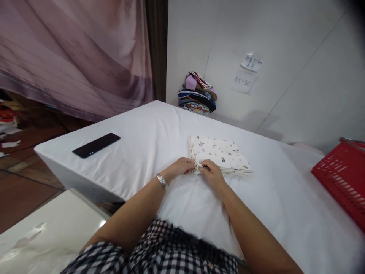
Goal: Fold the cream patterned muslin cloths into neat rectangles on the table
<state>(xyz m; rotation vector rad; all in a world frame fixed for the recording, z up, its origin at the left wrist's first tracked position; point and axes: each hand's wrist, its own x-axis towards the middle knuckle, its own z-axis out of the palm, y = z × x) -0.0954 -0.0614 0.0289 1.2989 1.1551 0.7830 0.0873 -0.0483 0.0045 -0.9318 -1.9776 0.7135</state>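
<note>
A folded cream cloth [221,153] with small printed figures lies on the white-covered table [148,129]. Both hands meet at its near left corner. My left hand [180,168], with a metal bracelet on the wrist, pinches the cloth's near edge. My right hand [211,172] grips the same edge just beside it, fingers curled onto the fabric. The cloth lies flat and squared, several layers thick.
A black phone [96,145] lies near the table's left edge. A red plastic basket [343,179] stands at the right. A pile of folded colourful clothes [197,94] sits against the white wall behind the table. A mauve curtain [76,53] hangs at the left.
</note>
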